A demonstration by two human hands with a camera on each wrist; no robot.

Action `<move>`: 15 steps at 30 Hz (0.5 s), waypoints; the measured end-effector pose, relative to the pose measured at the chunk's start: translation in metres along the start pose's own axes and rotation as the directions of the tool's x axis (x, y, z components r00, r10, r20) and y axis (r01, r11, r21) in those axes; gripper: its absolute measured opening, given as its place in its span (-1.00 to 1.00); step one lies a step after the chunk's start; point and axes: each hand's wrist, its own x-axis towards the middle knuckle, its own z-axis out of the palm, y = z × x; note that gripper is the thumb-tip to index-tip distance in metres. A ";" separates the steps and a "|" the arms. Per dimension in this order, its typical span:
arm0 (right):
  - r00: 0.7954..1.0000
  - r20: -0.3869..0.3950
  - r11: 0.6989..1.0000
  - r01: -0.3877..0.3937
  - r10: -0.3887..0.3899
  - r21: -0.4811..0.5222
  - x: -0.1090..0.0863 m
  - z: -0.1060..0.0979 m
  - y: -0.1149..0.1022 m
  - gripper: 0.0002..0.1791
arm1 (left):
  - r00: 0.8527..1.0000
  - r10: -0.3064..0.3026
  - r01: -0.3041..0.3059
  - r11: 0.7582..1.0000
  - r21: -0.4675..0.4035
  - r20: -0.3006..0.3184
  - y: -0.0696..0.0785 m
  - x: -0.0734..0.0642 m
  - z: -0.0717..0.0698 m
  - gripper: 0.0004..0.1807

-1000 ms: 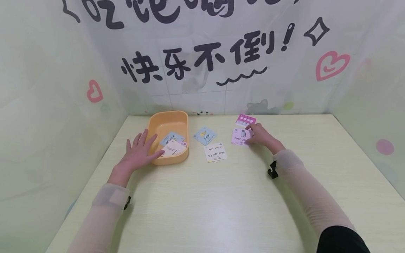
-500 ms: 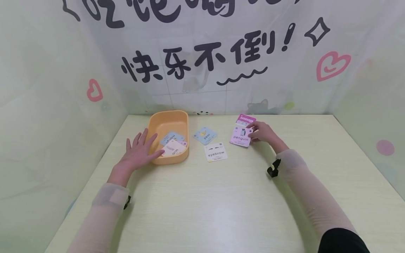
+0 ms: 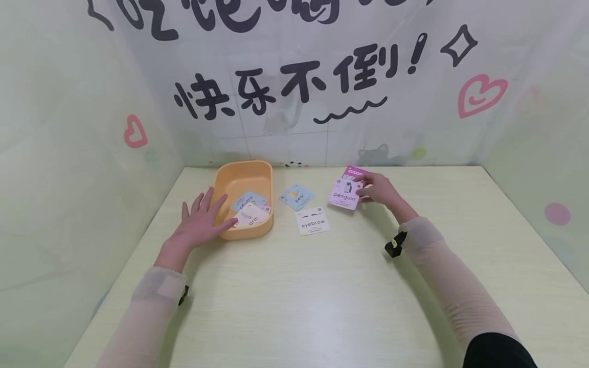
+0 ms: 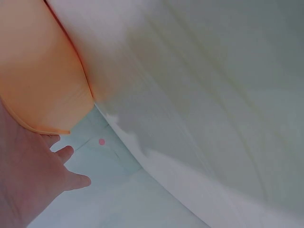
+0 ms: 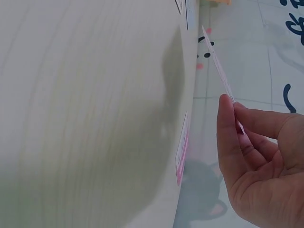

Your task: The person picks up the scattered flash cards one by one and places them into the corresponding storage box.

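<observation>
Right of the orange bin (image 3: 247, 234), the penguin card (image 3: 342, 198) is held tilted off the bench (image 3: 294, 296), its right edge pinched by the right hand (image 3: 379, 191). The left hand (image 3: 199, 223) lies with fingers spread at the bin's near-left rim, grasping nothing. The card is probably light, thin, fairly stiff and slick, so an edge pinch should suit it. The pear card (image 3: 296, 197) and eyebrow card (image 3: 312, 221) lie just right of the bin; broad bench stretches on its near side
</observation>
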 end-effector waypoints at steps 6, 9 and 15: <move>1.000 0.002 1.000 0.002 -0.002 0.016 -0.002 0.006 -0.007 -0.54 | 1.000 0.002 -0.002 1.000 0.008 -0.006 0.000 0.000 0.000 0.00; 1.000 0.003 1.000 0.011 -0.011 0.019 -0.002 0.011 -0.012 -0.53 | 1.000 0.001 -0.001 1.000 0.007 -0.004 -0.001 0.000 0.000 0.01; 0.998 0.012 0.998 0.068 -0.068 0.019 0.000 0.020 -0.018 -0.55 | 1.000 0.005 -0.005 1.000 0.007 -0.008 -0.002 0.000 0.002 0.01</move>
